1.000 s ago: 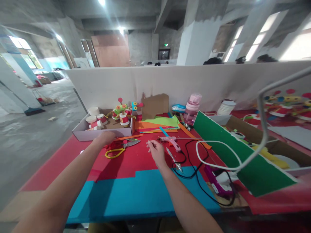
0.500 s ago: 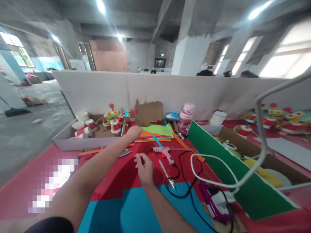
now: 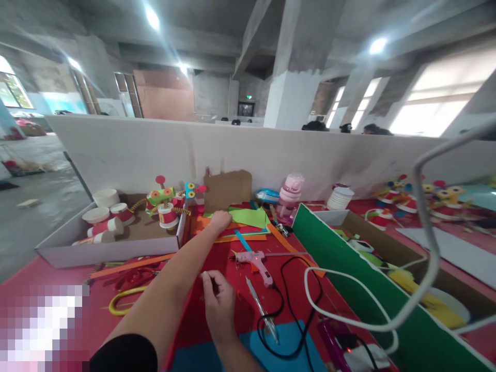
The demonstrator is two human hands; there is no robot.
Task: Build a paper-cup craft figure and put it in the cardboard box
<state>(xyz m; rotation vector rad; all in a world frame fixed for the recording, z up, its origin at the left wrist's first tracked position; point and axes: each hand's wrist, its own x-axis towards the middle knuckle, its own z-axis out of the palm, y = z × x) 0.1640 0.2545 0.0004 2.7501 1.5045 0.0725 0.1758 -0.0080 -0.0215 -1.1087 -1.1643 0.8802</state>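
Note:
My left hand (image 3: 221, 220) reaches forward to the coloured paper sheets (image 3: 250, 217) in front of a brown cardboard piece (image 3: 228, 189); its fingers are hidden behind the back of the hand. Nearer to me, my right hand (image 3: 219, 299) is curled with thumb and fingertips together, and whatever it may hold is too small to name. Right of it lie a pink glue gun (image 3: 253, 262) and a clear-handled pen-like tool (image 3: 262, 310) on the red tabletop (image 3: 194, 320). Blue sheets (image 3: 287, 343) lie at the front.
At the left, a white tray (image 3: 127, 250) holds paper cups and a green-headed figure (image 3: 160, 196). Yellow-handled scissors (image 3: 116, 305) lie beside my left forearm. A green-sided box (image 3: 349, 279), a white cable loop (image 3: 329, 323) and a purple power strip (image 3: 331, 343) stand right.
The view has shifted, bringing the scissors into sight. My left hand has moved slightly right over the paper sheets. My right hand has come a little nearer to me, its fingers still curled.

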